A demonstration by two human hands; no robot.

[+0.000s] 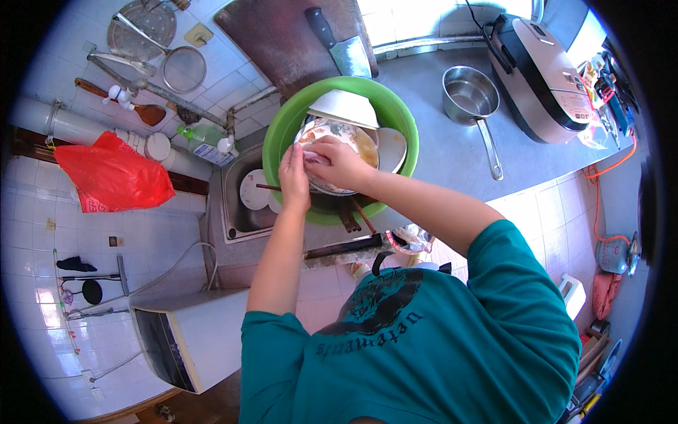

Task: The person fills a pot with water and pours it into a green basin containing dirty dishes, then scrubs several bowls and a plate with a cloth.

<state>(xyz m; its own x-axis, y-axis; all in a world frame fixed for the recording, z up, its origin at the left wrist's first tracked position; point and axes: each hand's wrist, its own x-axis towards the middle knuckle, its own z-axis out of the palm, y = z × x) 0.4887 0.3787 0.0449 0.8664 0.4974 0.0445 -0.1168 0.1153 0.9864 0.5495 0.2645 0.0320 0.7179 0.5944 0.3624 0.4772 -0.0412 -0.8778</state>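
A green plastic basin (410, 127) stands partly over the sink's edge and holds stacked dishes. Over a floral-patterned plate (365, 146) my right hand (339, 164) presses a bunched, light-coloured cloth (316, 158). My left hand (294, 177) grips the rim at the left of the dishes, beside the cloth; its fingertips are partly hidden. Behind the plate a white bowl (344, 106) lies tilted, and another white dish (392, 148) leans at the right. Brown chopsticks (363, 214) stick out over the basin's near rim.
Left of the basin, a steel sink (233, 212) holds white dishes (255, 190). A cleaver (349, 55) lies on a leaning cutting board (286, 37). To the right are a steel saucepan (470, 95) and a rice cooker (545, 79). A dish soap bottle (209, 143) stands behind the sink.
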